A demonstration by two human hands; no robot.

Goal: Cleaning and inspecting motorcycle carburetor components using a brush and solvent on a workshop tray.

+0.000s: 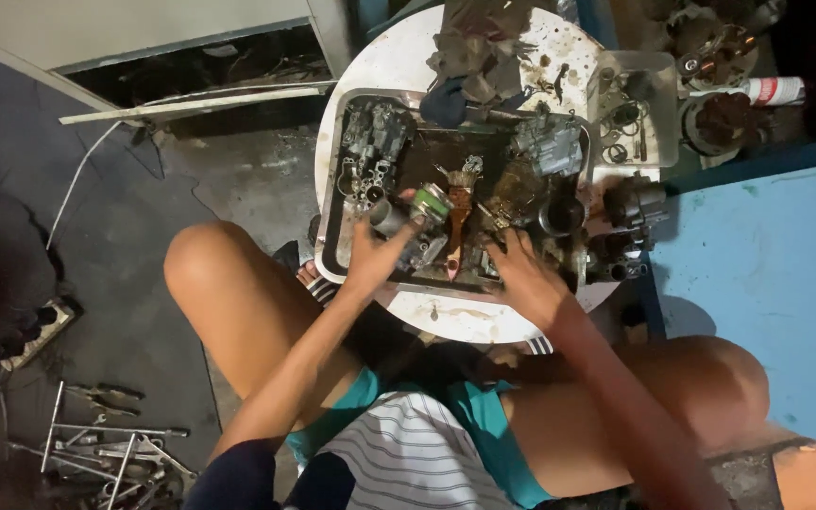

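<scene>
The person sits with knees apart before a round white table (pixel 399 66) in the upper middle of the frame. On it rests a shallow metal tray (pixel 328 250) filled with dark, oily engine parts.

The left hand (pixel 370 253) is at the tray's lower left portion. Its fingers are curled around a small grey cylindrical part (pixel 387 216), which is held just above the tray floor; the grip appears closed on it. Just to the right of that part lies a green-banded cylindrical piece (pixel 432 201); whether the fingertips touch it cannot be told.

The right hand (pixel 524 274) lies at the tray's lower right edge, palm down, fingers spread and loosely extended over the small parts there. Whether it grasps anything cannot be told, as the items beneath it are dark and hidden.

A grey carburettor body (pixel 373 132) sits in the upper left of the tray and a second one (pixel 550 144) in its upper right. Dirty rags (pixel 479 52) are heaped on the table above the tray. A clear plastic container (pixel 637 113) with rings and small fittings stands to the right of the tray. A white spray can (pixel 774 91) lies at the upper right of the frame.

On the floor, lower left of the frame, a scatter of wrenches (pixel 115 453) and pliers (pixel 110 392) lies well apart from the table.
</scene>
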